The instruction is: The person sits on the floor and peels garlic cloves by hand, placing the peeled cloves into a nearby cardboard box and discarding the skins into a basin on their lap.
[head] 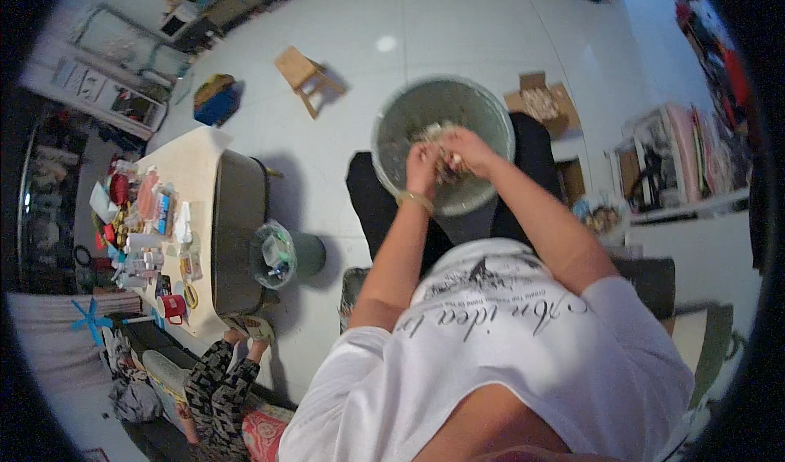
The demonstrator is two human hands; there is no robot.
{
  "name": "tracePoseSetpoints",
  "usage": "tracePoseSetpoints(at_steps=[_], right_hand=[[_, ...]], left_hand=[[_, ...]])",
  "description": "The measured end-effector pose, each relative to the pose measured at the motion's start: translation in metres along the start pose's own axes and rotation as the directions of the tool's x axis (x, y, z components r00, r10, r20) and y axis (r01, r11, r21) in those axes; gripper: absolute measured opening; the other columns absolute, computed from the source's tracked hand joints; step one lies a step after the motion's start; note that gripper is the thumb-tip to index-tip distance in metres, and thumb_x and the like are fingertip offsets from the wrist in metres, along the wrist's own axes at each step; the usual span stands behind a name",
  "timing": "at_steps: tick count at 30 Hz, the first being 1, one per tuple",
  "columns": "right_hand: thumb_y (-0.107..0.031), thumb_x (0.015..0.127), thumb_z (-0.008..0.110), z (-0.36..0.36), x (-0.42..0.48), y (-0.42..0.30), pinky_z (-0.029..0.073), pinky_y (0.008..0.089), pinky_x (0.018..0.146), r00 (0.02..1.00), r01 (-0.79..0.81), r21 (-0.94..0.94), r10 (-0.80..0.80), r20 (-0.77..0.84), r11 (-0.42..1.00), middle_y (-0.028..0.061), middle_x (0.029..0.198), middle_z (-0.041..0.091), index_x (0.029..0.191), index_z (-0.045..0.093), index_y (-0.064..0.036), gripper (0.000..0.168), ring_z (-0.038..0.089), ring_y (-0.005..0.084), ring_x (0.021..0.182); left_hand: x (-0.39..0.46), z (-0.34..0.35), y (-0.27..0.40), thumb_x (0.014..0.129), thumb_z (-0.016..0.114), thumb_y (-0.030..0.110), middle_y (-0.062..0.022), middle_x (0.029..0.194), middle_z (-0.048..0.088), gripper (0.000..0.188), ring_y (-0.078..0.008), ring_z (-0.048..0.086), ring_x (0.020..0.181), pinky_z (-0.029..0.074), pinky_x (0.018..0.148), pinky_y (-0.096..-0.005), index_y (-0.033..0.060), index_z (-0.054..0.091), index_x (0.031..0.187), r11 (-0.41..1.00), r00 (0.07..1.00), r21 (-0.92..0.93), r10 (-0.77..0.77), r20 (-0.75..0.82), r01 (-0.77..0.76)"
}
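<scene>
A large round grey-green basin sits between my black-trousered knees. Inside it lies a heap of small pale and brownish pieces, too blurred to name. My left hand, with a pale bangle at the wrist, is over the heap with its fingers bent inward. Right beside it, my right hand has its fingers curled round a small whitish piece. The fingertips of both hands nearly meet, and whether the left one grips anything is hidden.
An opened cardboard box with pale pieces stands beyond my right knee. A lined waste bin is beside a cluttered table on the left. Farther off are a wooden stool and a blue stool. Another person's legs show lower left.
</scene>
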State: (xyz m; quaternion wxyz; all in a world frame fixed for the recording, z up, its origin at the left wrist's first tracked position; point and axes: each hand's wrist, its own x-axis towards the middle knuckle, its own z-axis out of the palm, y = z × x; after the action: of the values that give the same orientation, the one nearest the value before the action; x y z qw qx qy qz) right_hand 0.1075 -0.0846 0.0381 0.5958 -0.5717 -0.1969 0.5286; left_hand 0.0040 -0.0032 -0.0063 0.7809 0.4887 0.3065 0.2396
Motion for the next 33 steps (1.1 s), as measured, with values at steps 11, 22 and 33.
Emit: tracePoseSetpoints(at_steps=[11,22,33], right_hand=[[-0.021,0.080,0.051,0.013,-0.008,-0.008,0.028,0.0194,0.035,0.988,-0.041,-0.113,0.024,-0.149,0.993,-0.0022,0.054,0.044,0.087,0.053,-0.006,0.017,0.039,0.0045,0.042],[-0.016,0.077,0.053,0.004,0.000,0.004,0.029,0.0200,0.035,0.981,0.120,-0.281,-0.157,-0.112,0.952,0.0005,0.061,0.053,0.082,0.058,-0.002,0.016,0.041,0.0049,0.043],[-0.018,0.069,0.058,-0.013,0.021,0.028,0.042,0.0313,0.057,0.862,0.270,-0.675,-0.485,-0.148,0.687,0.0089,0.068,0.057,0.077,0.054,-0.001,0.019,0.055,0.0202,0.064]], left_hand=[[-0.007,0.005,0.017,0.082,0.047,0.022,0.0027,0.062,0.041,0.013,-0.0063,0.038,0.051,0.031,0.044,-0.0193,0.0107,0.044,0.078,0.992,0.995,-0.072,-0.100,0.023,0.101],[-0.011,0.004,0.020,0.082,0.049,0.021,0.0012,0.065,0.050,0.014,-0.0060,0.043,0.050,0.037,0.043,-0.0190,0.0086,0.046,0.076,0.968,0.980,-0.176,-0.159,0.121,0.179],[-0.010,0.003,0.018,0.081,0.051,0.023,0.0036,0.061,0.047,0.014,-0.0058,0.044,0.050,0.036,0.044,-0.0177,0.0089,0.050,0.078,0.956,0.955,-0.116,-0.249,0.160,0.269]])
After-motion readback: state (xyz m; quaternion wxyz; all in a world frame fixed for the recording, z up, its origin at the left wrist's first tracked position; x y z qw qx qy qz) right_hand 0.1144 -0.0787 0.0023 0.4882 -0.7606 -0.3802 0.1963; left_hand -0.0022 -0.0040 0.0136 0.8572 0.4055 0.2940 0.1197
